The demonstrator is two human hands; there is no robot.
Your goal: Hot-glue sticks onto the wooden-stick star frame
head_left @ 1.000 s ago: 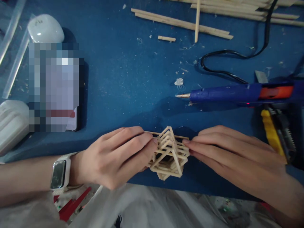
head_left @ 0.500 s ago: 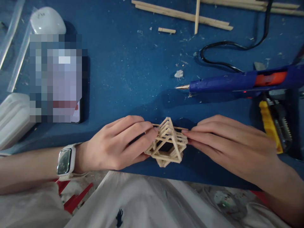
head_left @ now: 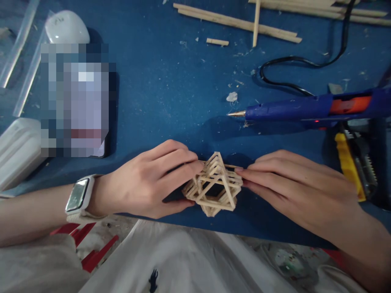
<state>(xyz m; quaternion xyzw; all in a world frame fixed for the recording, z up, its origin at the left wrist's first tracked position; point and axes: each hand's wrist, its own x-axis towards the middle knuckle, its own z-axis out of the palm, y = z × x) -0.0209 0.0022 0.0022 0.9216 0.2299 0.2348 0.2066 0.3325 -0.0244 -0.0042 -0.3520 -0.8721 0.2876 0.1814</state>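
A small lattice model made of thin wooden sticks (head_left: 214, 185) rests on the blue table mat (head_left: 171, 93) near its front edge. My left hand (head_left: 149, 181), with a white watch on the wrist, pinches the model's left side between thumb and fingers. My right hand (head_left: 293, 187) presses its fingertips together on the model's right side, where a thin stick lies along the top. Both hands are closed on the model.
A blue and orange glue gun (head_left: 308, 109) lies to the right, nozzle pointing left, its black cord (head_left: 293, 65) looping behind. Long wooden sticks (head_left: 238, 24) lie at the back. A phone (head_left: 76, 97) and white cases (head_left: 18, 150) sit left. A yellow cutter (head_left: 348, 162) lies right.
The model has been turned slightly between my hands, and my left fingers have shifted their hold on its left side. The view has drifted a little.
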